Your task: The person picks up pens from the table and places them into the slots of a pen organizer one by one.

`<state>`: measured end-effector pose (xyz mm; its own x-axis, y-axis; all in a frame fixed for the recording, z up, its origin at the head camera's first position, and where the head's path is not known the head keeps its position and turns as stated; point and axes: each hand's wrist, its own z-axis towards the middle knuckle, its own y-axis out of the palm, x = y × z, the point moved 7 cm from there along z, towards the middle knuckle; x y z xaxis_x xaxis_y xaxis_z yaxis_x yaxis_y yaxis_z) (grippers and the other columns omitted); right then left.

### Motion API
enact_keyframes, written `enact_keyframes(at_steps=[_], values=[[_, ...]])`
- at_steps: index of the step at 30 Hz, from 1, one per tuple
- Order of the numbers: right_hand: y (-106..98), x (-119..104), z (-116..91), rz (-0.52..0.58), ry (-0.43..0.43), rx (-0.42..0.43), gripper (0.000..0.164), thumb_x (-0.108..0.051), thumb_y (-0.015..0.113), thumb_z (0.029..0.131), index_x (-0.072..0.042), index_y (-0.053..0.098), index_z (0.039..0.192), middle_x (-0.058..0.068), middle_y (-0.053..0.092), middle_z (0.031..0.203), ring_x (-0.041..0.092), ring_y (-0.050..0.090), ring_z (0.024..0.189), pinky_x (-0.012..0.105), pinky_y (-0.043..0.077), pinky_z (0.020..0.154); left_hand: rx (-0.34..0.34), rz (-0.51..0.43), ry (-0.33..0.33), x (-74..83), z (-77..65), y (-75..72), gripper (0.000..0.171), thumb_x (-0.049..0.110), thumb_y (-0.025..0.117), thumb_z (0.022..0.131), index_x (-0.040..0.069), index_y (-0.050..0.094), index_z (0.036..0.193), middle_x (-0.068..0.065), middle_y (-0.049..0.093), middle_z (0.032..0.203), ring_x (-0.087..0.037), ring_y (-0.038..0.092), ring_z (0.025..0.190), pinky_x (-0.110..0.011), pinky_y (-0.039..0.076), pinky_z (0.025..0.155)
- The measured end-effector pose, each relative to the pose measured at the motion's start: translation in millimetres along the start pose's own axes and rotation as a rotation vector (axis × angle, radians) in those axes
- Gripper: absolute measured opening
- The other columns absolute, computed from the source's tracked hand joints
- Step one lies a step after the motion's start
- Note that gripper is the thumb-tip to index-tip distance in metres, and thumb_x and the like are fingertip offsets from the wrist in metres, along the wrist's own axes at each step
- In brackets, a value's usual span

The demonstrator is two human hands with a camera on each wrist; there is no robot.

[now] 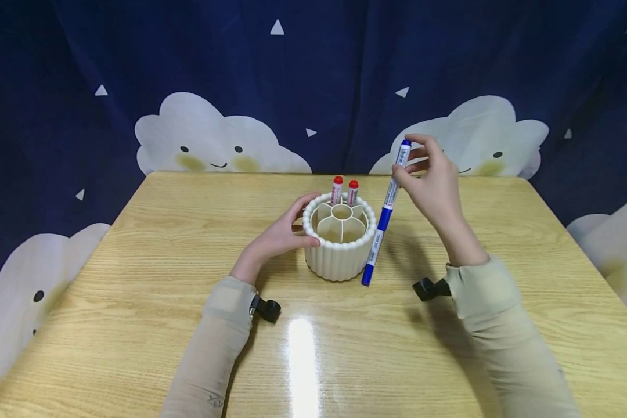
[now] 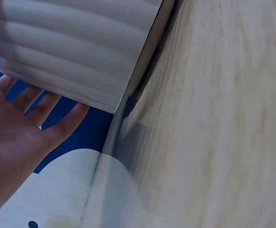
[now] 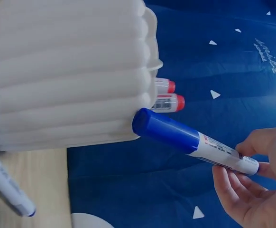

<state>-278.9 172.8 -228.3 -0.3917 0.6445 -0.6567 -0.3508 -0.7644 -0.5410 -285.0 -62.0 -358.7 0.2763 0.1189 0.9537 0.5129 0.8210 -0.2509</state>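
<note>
A cream ribbed pen holder (image 1: 339, 261) with a beaded rim and several compartments stands on the table. Two red-ended markers (image 1: 337, 190) stand in its back compartments. My left hand (image 1: 279, 233) grips the holder's left side, thumb in front and fingers behind. In my right hand (image 1: 432, 183) is a blue-and-white marker (image 3: 218, 149), pinched near its upper end. Its blue cap points down and, in the right wrist view, overlaps the holder's rim corner. A second blue marker (image 1: 375, 247) lies on the table at the holder's right side.
The wooden table (image 1: 162, 278) reaches back to a dark blue curtain (image 1: 230, 52) with clouds and triangles. Black wrist camera mounts (image 1: 268, 310) stick out from both sleeves. Light glares off the table's front middle.
</note>
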Motion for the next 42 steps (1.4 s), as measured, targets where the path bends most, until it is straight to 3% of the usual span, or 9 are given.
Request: enact_keyframes(at_steps=[8,16,23,30,37,42], values=[[-2,-14,7,-0.001,-0.018,0.016,0.047,-0.016,0.062,0.081,-0.013,0.048,0.126,0.007,0.058,0.097,0.009,0.056,0.075,0.011,0.046,0.060,-0.013,-0.033,-0.022,16.6,-5.3,2.6,0.094,0.021,0.079,0.069,0.018,0.021,0.144,-0.005,0.029,0.143,-0.023,0.035,0.126,-0.039,0.038,0.101],[3,-22,5,0.037,-0.055,0.046,0.046,-0.011,0.064,0.079,-0.009,0.049,0.122,0.006,0.056,0.095,0.009,0.055,0.075,0.010,0.046,0.060,-0.002,-0.001,-0.002,-1.0,0.5,0.3,0.092,0.025,0.079,0.070,0.027,0.022,0.143,0.003,0.030,0.142,-0.017,0.036,0.125,-0.037,0.040,0.099],[8,-30,2,0.013,-0.106,0.036,0.044,-0.011,0.064,0.079,-0.007,0.048,0.119,0.008,0.056,0.095,0.012,0.057,0.076,0.010,0.045,0.060,-0.001,0.009,0.023,-1.2,0.0,-0.1,0.097,0.031,0.079,0.068,0.024,0.020,0.144,0.000,0.030,0.143,-0.021,0.036,0.125,-0.039,0.041,0.098],[10,-37,0,-0.007,-0.144,0.025,0.041,-0.011,0.064,0.079,-0.006,0.049,0.117,0.010,0.054,0.100,0.017,0.059,0.079,0.011,0.047,0.064,-0.004,0.013,0.005,1.4,-1.1,-0.1,0.092,0.023,0.078,0.071,0.025,0.021,0.144,0.002,0.030,0.142,-0.018,0.035,0.126,-0.036,0.039,0.099],[16,-38,-4,-0.001,-0.165,-0.007,0.038,-0.011,0.066,0.079,-0.003,0.050,0.112,0.012,0.053,0.100,0.017,0.057,0.083,0.011,0.047,0.064,-0.001,0.008,0.014,-0.9,-0.5,-0.6,0.094,0.032,0.079,0.068,0.027,0.022,0.143,0.004,0.031,0.141,-0.016,0.036,0.125,-0.036,0.040,0.099],[18,-38,-6,-0.003,-0.171,-0.027,0.036,-0.010,0.066,0.079,-0.002,0.051,0.111,0.012,0.052,0.101,0.017,0.056,0.086,0.026,0.054,0.069,-0.001,0.004,0.016,-1.4,-0.6,-0.8,0.093,0.032,0.079,0.068,0.029,0.023,0.142,0.004,0.031,0.141,-0.017,0.036,0.125,-0.036,0.039,0.099]])
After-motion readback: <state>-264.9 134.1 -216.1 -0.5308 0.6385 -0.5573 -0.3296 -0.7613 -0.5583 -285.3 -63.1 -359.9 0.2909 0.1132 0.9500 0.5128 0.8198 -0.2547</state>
